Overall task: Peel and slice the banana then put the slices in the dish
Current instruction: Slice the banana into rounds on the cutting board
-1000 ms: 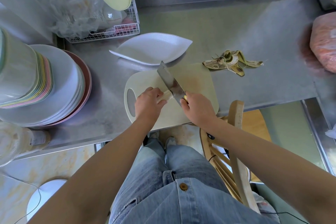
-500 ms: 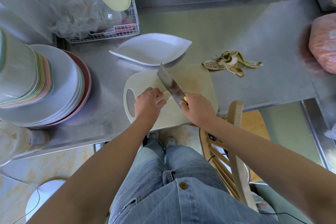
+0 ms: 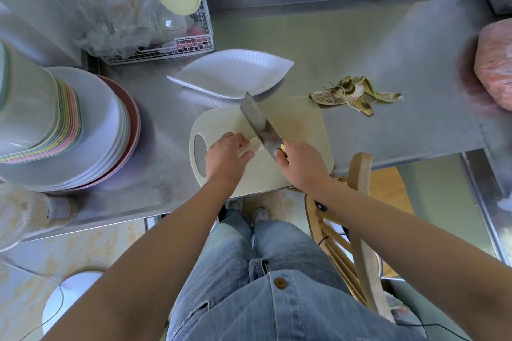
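**Knife at the banana's end**

Pins the pale peeled banana [image 3: 253, 145] to the cream plastic cutting board [image 3: 304, 124] with the left hand [image 3: 225, 156], fingers curled over it, near the board's eight o'clock. Grips the broad steel-bladed knife [image 3: 259, 122] by its handle in the right hand [image 3: 300, 162] at five o'clock, blade against the banana's right end. Has the white leaf-shaped dish [image 3: 235, 72] at the board's twelve o'clock and the brown-spotted yellow peel [image 3: 352, 94] at one.

No writing is legible; the label [image 3: 57, 209] on the bottle [image 3: 23, 219] is blurred.
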The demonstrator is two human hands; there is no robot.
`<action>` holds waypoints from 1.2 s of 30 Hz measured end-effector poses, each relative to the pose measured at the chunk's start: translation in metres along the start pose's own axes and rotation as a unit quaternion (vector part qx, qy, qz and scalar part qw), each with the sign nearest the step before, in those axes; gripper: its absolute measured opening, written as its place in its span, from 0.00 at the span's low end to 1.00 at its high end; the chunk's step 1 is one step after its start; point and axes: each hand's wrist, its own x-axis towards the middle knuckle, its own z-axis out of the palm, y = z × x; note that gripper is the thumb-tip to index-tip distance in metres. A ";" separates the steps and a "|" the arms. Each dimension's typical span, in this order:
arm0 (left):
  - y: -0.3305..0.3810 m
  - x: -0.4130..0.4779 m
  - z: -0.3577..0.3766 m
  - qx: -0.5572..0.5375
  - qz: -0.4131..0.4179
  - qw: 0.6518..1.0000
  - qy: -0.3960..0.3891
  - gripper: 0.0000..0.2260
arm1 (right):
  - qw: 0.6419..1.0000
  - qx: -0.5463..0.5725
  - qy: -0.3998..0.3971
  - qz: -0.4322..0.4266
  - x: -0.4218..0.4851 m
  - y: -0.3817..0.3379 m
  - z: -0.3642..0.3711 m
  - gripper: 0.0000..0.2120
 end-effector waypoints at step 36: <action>-0.007 -0.006 -0.002 0.045 -0.027 0.998 0.026 0.15 | 1.000 -0.016 0.011 -0.014 0.000 0.000 -0.004 0.12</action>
